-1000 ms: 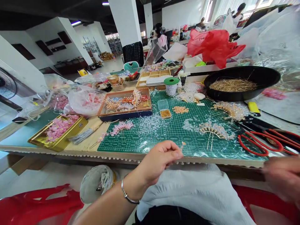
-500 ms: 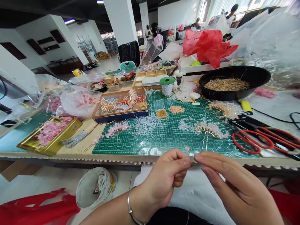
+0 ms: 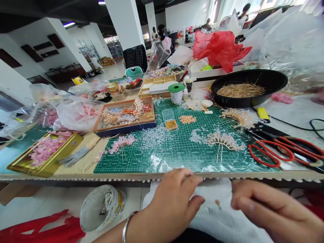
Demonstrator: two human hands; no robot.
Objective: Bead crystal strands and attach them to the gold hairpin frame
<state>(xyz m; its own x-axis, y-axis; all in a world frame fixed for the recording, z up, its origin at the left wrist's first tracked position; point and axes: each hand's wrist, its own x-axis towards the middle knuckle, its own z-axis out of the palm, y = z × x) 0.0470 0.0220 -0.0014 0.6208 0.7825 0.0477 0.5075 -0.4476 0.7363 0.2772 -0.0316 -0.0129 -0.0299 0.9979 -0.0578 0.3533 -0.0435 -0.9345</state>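
My left hand [image 3: 174, 199], a silver bangle at its wrist, is just in front of the table edge. Its thumb stands apart from the fingers and I see nothing held there. My right hand [image 3: 268, 202] is closed, thumb against curled fingers; blur hides whatever is between them. A tiny peach flower piece [image 3: 217, 202] shows in the gap between my hands, over the white cloth [image 3: 207, 216] on my lap. Whether it lies there or hangs from a thin wire I cannot tell. Beyond, the green cutting mat [image 3: 177, 158] bears clear beads [image 3: 154, 138], peach petals [image 3: 187, 119] and a beaded hair comb [image 3: 222, 141].
Red-handled scissors [image 3: 265, 153] lie at the right, below a black bowl [image 3: 250, 98] of golden pins. A gold tray [image 3: 48, 148] of pink flowers and a box [image 3: 126, 116] of ornaments stand left. A white bucket [image 3: 101, 209] is on the floor.
My hands were close together with the small flower piece pinched at the left fingertips. They have moved apart; the left has opened, and the piece is now lower, between them.
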